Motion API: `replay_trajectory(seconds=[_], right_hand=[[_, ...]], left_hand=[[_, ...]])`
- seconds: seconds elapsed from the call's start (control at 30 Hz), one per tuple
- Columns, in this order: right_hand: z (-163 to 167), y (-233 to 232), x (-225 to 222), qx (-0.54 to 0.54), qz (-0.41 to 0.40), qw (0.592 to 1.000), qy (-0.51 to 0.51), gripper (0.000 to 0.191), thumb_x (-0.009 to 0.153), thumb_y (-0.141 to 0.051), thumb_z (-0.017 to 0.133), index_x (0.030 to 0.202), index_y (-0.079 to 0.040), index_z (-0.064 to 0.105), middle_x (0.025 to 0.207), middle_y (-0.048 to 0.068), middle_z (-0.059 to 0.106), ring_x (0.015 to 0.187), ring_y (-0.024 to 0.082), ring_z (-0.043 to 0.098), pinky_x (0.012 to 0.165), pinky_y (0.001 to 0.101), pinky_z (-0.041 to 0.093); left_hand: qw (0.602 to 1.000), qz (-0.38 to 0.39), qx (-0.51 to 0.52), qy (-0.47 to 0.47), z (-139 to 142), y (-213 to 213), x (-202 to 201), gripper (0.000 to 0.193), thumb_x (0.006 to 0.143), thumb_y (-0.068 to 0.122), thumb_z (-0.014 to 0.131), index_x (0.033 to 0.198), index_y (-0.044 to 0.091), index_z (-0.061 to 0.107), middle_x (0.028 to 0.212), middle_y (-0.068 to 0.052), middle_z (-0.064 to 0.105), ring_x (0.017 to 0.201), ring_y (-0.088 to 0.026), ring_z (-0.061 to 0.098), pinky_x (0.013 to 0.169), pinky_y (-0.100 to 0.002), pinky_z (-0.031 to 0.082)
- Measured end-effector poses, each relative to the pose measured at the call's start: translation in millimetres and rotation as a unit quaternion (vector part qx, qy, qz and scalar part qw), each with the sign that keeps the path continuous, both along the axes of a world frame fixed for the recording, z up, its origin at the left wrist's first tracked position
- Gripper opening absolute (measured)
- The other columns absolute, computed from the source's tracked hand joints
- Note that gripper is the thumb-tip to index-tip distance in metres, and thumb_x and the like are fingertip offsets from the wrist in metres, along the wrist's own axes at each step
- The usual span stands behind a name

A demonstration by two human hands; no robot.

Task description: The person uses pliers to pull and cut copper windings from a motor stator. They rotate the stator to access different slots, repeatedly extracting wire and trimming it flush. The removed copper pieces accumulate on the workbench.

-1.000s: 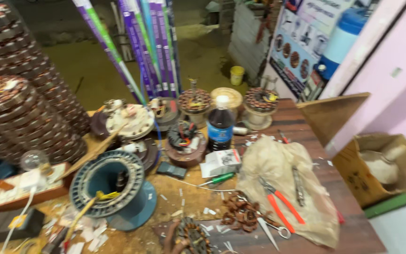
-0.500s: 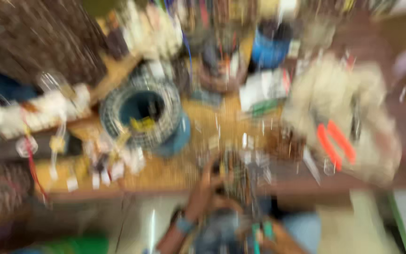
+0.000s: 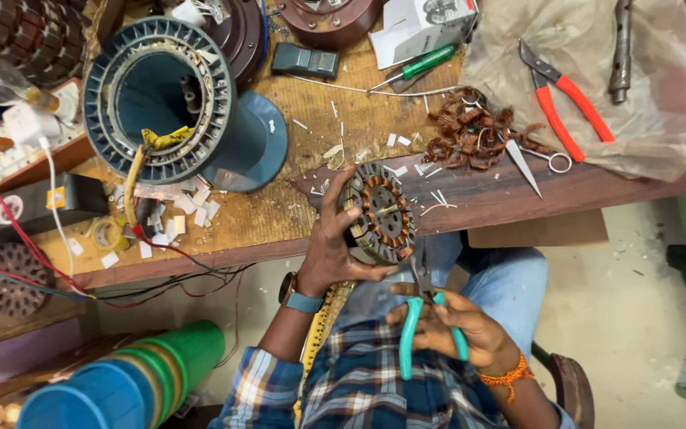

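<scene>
Your left hand [image 3: 331, 250] grips the stator [image 3: 379, 213] off the table's near edge; right hand [image 3: 458, 326] clamps teal pliers [image 3: 426, 306] — nip windings w/ tips only.

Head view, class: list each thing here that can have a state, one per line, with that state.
Left hand: gripping the stator.
Stator: held on edge at the bench edge, copper windings still in its slots.
Right hand: closed around the teal pliers.
Teal pliers: nose at the stator.
Orange pliers: lying on the plastic bag.
Scissors: lying closed.
</scene>
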State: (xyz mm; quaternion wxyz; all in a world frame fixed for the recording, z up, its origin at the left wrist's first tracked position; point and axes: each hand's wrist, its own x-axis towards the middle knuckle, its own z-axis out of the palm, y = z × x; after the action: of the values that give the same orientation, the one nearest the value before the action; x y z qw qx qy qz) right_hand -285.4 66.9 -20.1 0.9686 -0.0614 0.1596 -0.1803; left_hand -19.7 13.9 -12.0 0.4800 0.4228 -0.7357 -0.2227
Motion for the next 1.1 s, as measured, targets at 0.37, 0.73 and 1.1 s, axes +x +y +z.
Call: replay_trajectory(seconds=[0.37,0.73,1.1], right_hand=[[8.8,18.0,13.8,0.113,-0.031,0.975,-0.186,0.021,0.111,-0.017,0.058,0.125,-0.006,0.049,0.088,0.003,0.054,0.078,0.017,0.056,0.062,0.0358,0.048],[111.1,-64.4,-21.7,-0.574,-0.187,0.479,0.637,0.024,0.099,-0.020,0.067,0.115,-0.004,0.061,0.074,0.018,0.059,0.063,0.032,0.060,0.061,0.0462,0.048],[161.4,-145.3,-45.5,-0.685,0.051,0.236,0.688,0.056,0.085,-0.036,0.072,0.132,-0.008,0.059,0.084,0.025,0.069,0.082,0.047,0.066,0.067,0.0575,0.048]], left_hand=[[0.999,0.029,-0.033,-0.013,-3.1,-0.3,-2.0,0.118,0.058,0.042,0.102,0.151,0.040,0.029,0.164,-0.023,0.023,0.148,-0.046,0.043,0.120,-0.058,0.050],[0.997,0.035,-0.045,-0.052,-13.5,5.7,1.5,0.098,0.056,0.046,0.101,0.132,0.029,0.041,0.164,-0.020,0.023,0.144,-0.045,0.047,0.110,-0.053,0.056],[0.998,0.043,-0.044,-0.015,24.9,0.9,-7.5,0.105,0.063,0.042,0.099,0.145,0.033,0.034,0.167,-0.021,0.025,0.149,-0.048,0.042,0.116,-0.054,0.051]])
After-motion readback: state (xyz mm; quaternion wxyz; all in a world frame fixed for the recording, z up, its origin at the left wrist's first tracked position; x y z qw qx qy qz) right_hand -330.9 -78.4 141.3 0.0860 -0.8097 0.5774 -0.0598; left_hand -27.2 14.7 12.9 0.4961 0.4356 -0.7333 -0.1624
